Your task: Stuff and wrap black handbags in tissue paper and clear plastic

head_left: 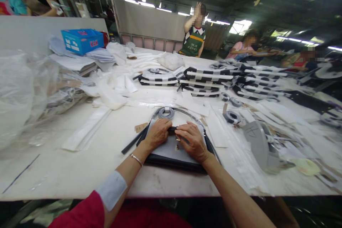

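A black bag (173,162) with a grey sheet over its front lies on the white table before me. My left hand (159,132), fingers curled, grips a dark strip at the bag's upper middle. Close on its right, my right hand (192,140) has its fingers bent round the other end of the same strip, beside a small gold-coloured metal clasp (177,138). A rolled grey strap (166,113) rests just beyond my hands, within the curve of the bag's handle. To the left is a small brown tag (140,127).
Stacked bags with white wrapping (205,74) stand farther back. Plastic sheets (16,96) and a blue box (82,41) are at the left. A grey tape dispenser-like object (258,144) sits right. A person (192,42) stands across the table; others are farther off.
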Demonstrator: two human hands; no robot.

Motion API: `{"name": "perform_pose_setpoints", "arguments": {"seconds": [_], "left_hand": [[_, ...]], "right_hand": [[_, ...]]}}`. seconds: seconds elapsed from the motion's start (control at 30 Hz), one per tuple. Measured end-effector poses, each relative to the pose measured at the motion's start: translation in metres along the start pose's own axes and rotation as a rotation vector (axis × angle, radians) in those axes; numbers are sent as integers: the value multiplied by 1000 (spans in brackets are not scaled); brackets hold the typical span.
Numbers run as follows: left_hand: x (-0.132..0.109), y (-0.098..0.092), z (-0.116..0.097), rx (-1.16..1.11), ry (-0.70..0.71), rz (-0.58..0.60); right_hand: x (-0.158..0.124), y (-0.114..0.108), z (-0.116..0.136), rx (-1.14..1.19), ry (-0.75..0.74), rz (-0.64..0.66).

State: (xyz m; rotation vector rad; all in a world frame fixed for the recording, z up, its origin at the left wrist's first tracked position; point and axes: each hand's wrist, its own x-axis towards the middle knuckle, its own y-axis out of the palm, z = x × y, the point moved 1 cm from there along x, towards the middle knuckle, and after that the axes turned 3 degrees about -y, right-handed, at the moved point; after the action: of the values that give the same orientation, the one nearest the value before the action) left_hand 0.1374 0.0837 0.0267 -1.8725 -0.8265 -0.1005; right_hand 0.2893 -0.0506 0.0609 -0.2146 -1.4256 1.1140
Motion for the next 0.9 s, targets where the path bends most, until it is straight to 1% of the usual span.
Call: {"name": "perform_pose_setpoints", "arguments": {"seconds": [0.1,0.17,0.23,0.3,0.4,0.47,0.57,0.7,0.9], "left_hand": [[-1,-1,5,-82,-53,-29],[-3,-3,8,-131,-105,-66],[-3,-6,9,-167,-143,-89],[-3,-7,7,-184,-158,-85],[-2,-5,2,-165,-145,-63],[-2,-3,-1,-130,-117,-50],[-1,-1,-2,-81,-74,-31],[-1,0,-1,-34,-51,-23],[-2,0,-2,30,-40,-6]], "right_hand": [[-1,-4,3,64,-13,-9],[-1,-7,6,94,-17,19],[-1,-10,9,124,-36,97],[0,-12,12,148,-43,198],[-1,-14,15,169,3,326],[-3,-17,15,193,41,366],[-4,-23,17,227,89,396],[-3,-29,22,251,140,427],[-8,-22,22,220,226,398]]}}
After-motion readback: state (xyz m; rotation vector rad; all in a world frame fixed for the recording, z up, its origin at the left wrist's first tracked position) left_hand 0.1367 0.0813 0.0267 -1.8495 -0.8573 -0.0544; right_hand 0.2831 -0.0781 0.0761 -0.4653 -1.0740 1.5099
